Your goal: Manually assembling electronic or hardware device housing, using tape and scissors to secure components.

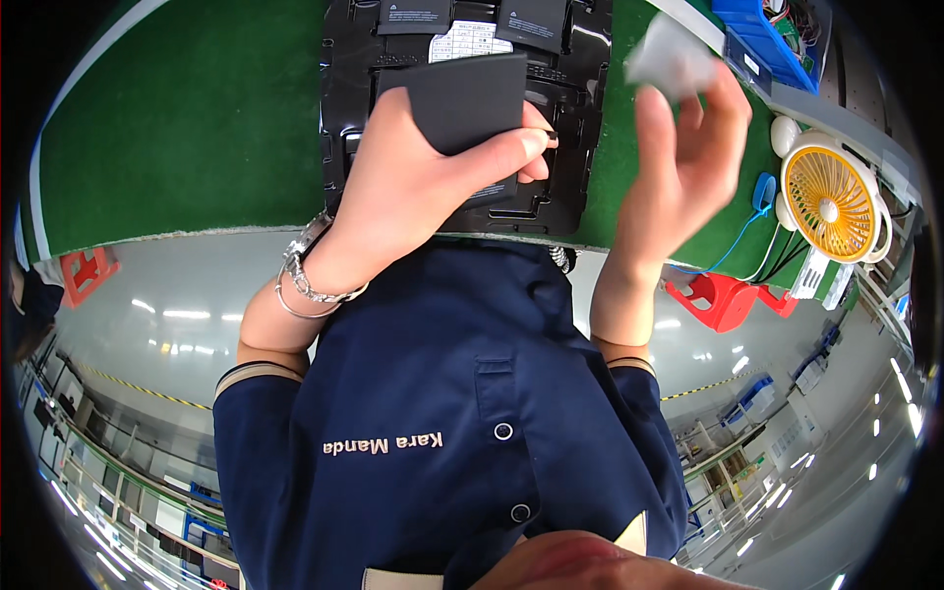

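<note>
My left hand is closed around a flat black rectangular pack, which looks like a battery. Its thumb lies across the near edge, and the other fingertips show at the right side. A short dark tab sticks out by those fingertips. Below the pack is a black moulded plastic tray, with more flat black packs lying at its far end. To the right of the tray, my right hand is raised with its fingers curled, holding a white, cloth-like piece. Motion blurs that piece, so its exact kind is unclear.
A green mat covers the bench. On the right stand a small white fan with a yellow grille, a blue bin of parts and a blue corded item. Red stools are below the bench edge.
</note>
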Tool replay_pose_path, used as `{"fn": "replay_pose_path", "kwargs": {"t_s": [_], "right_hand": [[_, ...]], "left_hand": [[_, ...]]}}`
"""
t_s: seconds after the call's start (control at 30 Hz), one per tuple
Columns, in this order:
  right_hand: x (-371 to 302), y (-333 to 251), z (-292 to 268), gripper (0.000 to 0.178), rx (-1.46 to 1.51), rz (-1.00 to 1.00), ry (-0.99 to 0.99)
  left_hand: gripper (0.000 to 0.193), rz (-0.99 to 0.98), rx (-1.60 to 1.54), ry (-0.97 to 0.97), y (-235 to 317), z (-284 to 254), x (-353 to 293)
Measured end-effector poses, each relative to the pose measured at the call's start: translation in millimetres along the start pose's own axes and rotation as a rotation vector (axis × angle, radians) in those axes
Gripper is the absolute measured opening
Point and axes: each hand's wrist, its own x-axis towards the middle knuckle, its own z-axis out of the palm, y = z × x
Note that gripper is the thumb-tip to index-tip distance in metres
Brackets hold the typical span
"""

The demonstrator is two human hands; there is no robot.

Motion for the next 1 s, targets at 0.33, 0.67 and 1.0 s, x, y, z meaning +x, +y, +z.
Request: {"fn": "replay_pose_path", "kwargs": {"t_s": [0.33, 0.67, 1.0], "right_hand": [[61.7, 13.8, 23.5, 0.094, -0.599, -0.404, -0.753], [62.0, 13.9, 5.7, 0.052, -0.734, -0.881, -0.265], [1.9, -26.1, -17.6, 0.038, -0.153, -0.406, -0.239]], "left_hand": [[0.044, 0.179, 0.715, -0.029, -26.9, 12.6, 7.7], [0.056, 0.035, -0.14, -0.08, -14.2, -3.8, 13.0], [0.026, -0.168, -0.535, -0.052, -2.6, -10.0, 9.5]]}}
